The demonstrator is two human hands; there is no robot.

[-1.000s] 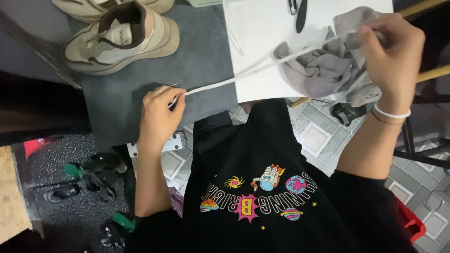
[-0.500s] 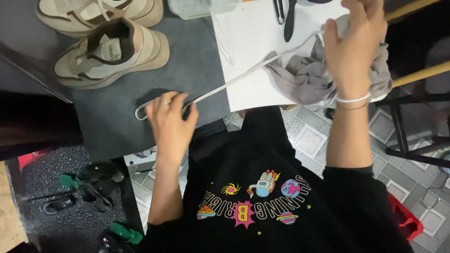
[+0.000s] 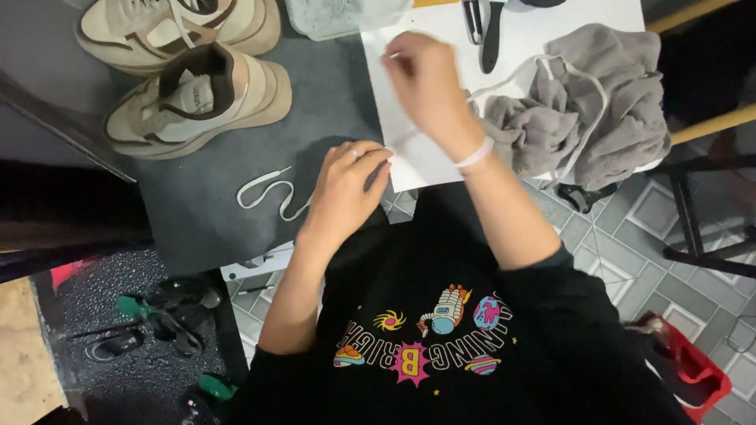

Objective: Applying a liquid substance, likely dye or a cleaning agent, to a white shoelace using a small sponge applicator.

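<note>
My left hand rests at the near edge of the dark grey mat, fingers pinched on a white shoelace whose loose end curls on the mat to its left. My right hand hovers over a white sheet, fingers closed on the same lace farther along. From there the lace runs right, over a crumpled grey cloth. Two beige and brown sneakers lie at the mat's far left; the nearer one has no lace.
A clear plastic container and black scissors sit at the far edge. A yellow-framed stool stands on the right over tiled floor. Dark sandals lie lower left; a red object lower right.
My right hand has swung left from over the grey cloth to above the white sheet, drawing the lace along. The lace's free end now lies curled on the mat.
</note>
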